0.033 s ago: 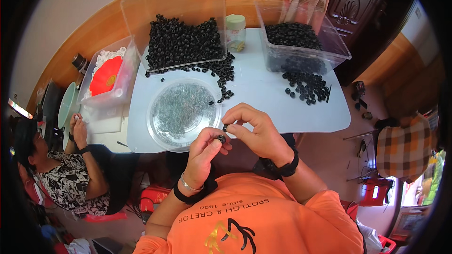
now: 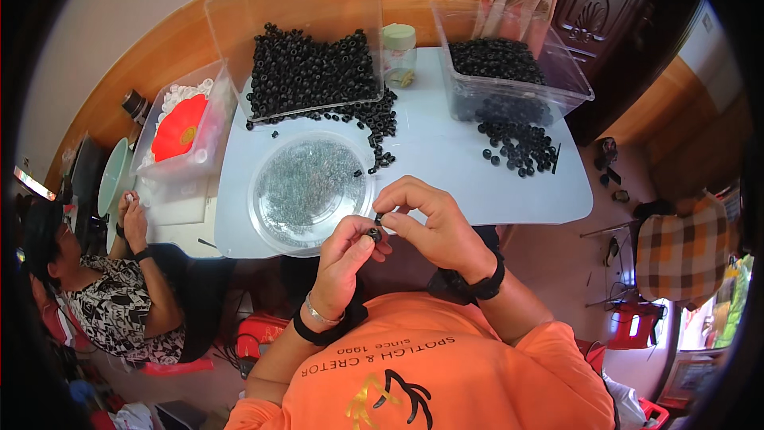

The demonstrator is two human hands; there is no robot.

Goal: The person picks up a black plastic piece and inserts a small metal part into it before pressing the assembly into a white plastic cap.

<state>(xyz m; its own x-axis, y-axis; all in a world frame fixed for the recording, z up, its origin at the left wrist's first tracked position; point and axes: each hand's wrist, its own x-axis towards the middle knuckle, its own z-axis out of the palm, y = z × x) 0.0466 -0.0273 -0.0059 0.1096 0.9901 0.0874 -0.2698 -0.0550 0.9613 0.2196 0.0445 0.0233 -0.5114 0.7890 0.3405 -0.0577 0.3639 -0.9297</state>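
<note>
My left hand (image 2: 348,261) pinches a small black ring (image 2: 374,234) between thumb and fingers at the near edge of the white table (image 2: 446,171). My right hand (image 2: 434,221) is closed on a tiny piece right above that ring, and the fingertips of both hands meet. Just left of my hands stands a round clear dish (image 2: 310,188) filled with fine grey pieces. Behind the dish, a heap of black rings (image 2: 312,72) lies in a clear tray and spills onto the table.
A clear bin (image 2: 509,72) of black rings stands at the back right, with loose rings (image 2: 519,146) in front of it. A small jar with a pale lid (image 2: 399,54) sits between the two heaps. At the left, another person (image 2: 103,295) sits by a clear box holding a red disc (image 2: 180,129).
</note>
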